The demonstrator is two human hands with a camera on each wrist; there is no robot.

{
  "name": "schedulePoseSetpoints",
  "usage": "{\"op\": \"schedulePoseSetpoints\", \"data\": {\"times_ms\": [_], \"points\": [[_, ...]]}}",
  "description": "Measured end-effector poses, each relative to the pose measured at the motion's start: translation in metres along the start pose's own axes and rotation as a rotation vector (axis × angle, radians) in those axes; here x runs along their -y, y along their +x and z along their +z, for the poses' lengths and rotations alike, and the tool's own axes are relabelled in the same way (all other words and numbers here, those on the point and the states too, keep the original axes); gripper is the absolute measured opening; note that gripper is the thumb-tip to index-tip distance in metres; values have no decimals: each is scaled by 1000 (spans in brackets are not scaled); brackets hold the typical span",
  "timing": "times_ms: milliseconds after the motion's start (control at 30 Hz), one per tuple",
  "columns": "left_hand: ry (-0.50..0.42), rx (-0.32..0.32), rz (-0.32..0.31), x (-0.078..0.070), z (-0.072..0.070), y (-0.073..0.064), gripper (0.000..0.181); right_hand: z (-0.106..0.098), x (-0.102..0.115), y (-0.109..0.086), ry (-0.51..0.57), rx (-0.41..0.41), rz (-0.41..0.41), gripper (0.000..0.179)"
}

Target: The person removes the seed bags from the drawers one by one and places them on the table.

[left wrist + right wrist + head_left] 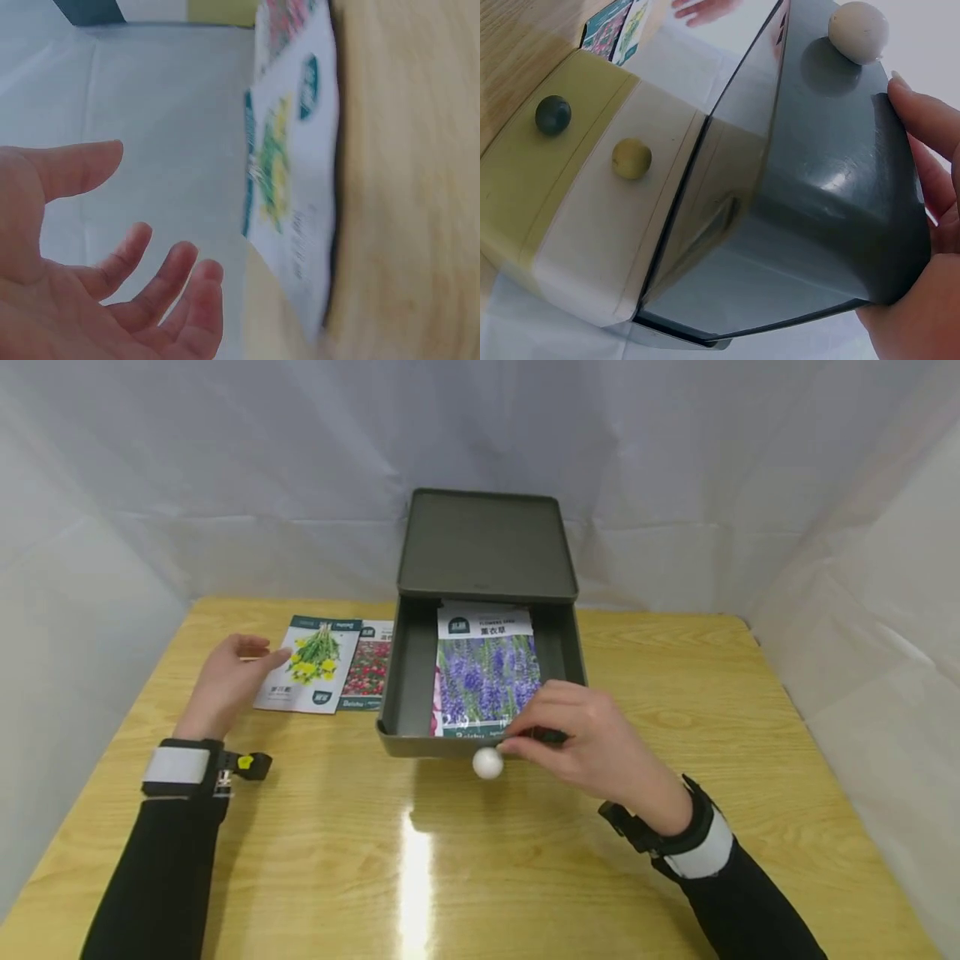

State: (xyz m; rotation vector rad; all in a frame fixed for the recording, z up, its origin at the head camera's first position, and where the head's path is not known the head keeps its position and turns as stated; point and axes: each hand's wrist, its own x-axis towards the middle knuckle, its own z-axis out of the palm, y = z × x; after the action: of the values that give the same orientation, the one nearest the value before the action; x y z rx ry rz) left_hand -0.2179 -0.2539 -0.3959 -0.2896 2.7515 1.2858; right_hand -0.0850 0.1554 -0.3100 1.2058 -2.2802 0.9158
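A dark grey drawer [411,693] is pulled out from the top of a small chest. Inside it lies a seed packet with purple flowers [487,681], over another packet whose pink edge [437,702] peeks out at the left. My right hand [592,743] pinches the drawer's front rim, its thumb beside the round white knob [487,763]. Over on the left, my left hand [228,681] holds nothing, fingers loosely bent and spread in the left wrist view. It is nearest to a packet with yellow flowers [315,668], which overlaps a red-flowered packet [367,672] on the table.
Below the grey drawer, the right wrist view shows a white drawer [592,217] with a yellow knob and an olive-yellow drawer [525,172] with a dark green knob. The chest's grey top [487,543] stands behind, near the pale curtain [300,460]. Everything rests on a wooden table [315,843].
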Motion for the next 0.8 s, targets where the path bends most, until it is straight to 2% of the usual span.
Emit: {"op": "schedulePoseSetpoints", "data": {"times_ms": [100,233,400,533,600,667,733,800], "points": [[-16,-5,126,-17,-2,-11,82,-2,2,2,-25,-4,2,8],[-30,-5,324,-51,-5,-34,61,-9,1,5,-94,-9,-10,5],[15,33,576,-96,-4,-70,37,-17,-9,10,-270,-2,10,7],[61,53,823,-125,1,-94,22,-21,-17,16,-410,73,83,11],[86,66,943,-137,5,-100,19,-21,-21,19,-450,120,126,14],[106,95,1038,-146,11,-103,17,-21,-23,21,-475,169,160,16],[153,126,1100,-152,18,-103,18,-20,-25,24,-492,218,181,17],[222,154,1129,-157,27,-102,21,-19,-26,25,-504,260,193,18]]}}
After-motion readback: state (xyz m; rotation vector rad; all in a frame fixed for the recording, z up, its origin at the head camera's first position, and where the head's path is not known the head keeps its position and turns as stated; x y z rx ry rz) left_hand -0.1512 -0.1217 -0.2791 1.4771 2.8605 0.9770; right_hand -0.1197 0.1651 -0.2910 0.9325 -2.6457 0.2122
